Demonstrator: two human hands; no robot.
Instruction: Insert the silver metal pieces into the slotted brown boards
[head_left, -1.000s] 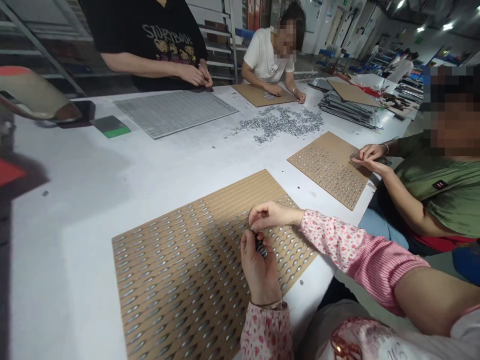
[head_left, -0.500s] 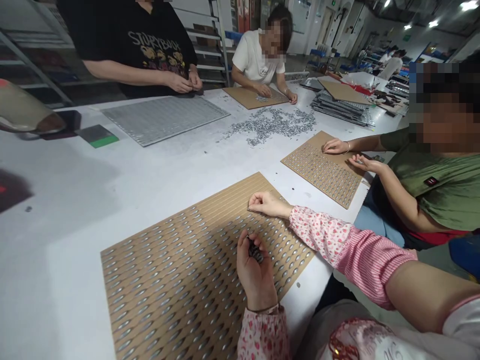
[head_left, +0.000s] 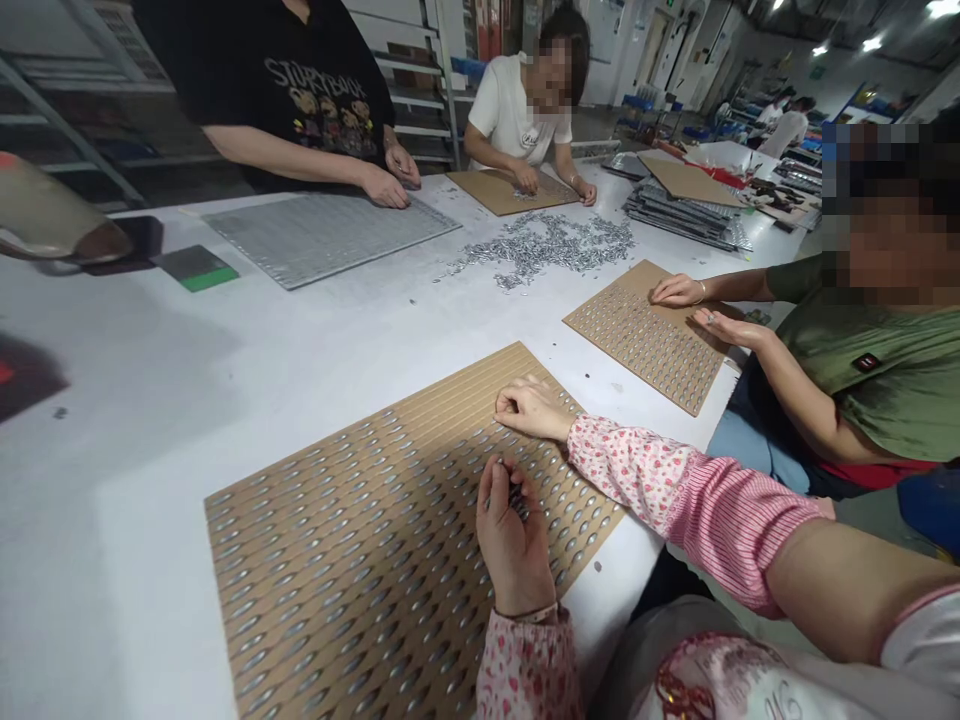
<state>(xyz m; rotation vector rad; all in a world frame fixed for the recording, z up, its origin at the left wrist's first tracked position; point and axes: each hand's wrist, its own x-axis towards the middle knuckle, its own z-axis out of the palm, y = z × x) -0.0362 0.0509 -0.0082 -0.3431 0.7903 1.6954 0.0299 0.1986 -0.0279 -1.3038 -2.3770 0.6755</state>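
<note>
A large tan board (head_left: pixel 337 540) lies on the white table in front of me, with rows of slanted slots, each showing a small silver metal piece. My left hand (head_left: pixel 514 535) rests on the board's right part, fingers curled around a small bunch of silver pieces (head_left: pixel 516 500). My right hand (head_left: pixel 531 410) lies at the board's upper edge, fingers curled and tips touching the slots. Whether it pinches a piece is hidden. Pink floral sleeves cover both forearms.
A loose heap of silver pieces (head_left: pixel 547 245) lies mid-table. Co-workers' hands rest on a smaller tan board (head_left: pixel 643 340), another tan board (head_left: pixel 510 190) and a grey perforated sheet (head_left: pixel 330 238). A stack of boards (head_left: pixel 686 220) stands at the back right.
My right hand's fingers have curled more, and my left hand has closed further around the pieces. The co-worker's hands at the nearer small board have shifted slightly.
</note>
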